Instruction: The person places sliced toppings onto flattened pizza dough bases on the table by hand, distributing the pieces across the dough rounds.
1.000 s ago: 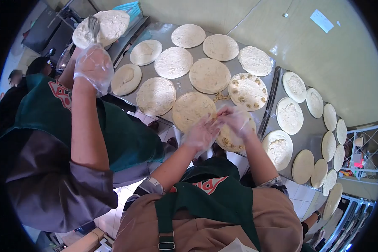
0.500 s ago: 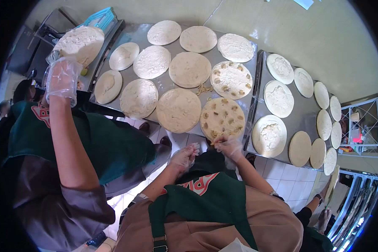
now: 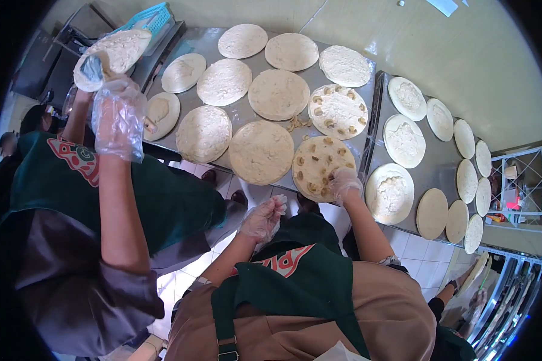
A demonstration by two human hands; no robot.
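Observation:
My right hand (image 3: 346,185), in a clear plastic glove, reaches over the right edge of a round dough base (image 3: 310,185) dotted with brown slices that look like mushroom. Its fingertips are drawn together at the dough surface; what they hold is too small to make out. In front of my apron, below the table edge, my left hand (image 3: 263,220) is gloved too, with its fingers curled in. Any contents of that hand are hidden. Behind the dotted base lies a whiter base (image 3: 337,112) with slices around its rim, and loose slices (image 3: 299,123) lie beside it.
Several plain or white-topped dough bases (image 3: 262,152) cover the metal table (image 3: 247,63). More stand on a second table (image 3: 438,174) at right. On my left, a co-worker's gloved hand (image 3: 119,114) works at a tilted base (image 3: 123,51). A blue basket (image 3: 153,21) sits behind.
My right hand has moved up and right from the front edge onto the dotted base. My left hand stays nearly in place. The co-worker's gloved hand has shifted right, with their base tilted.

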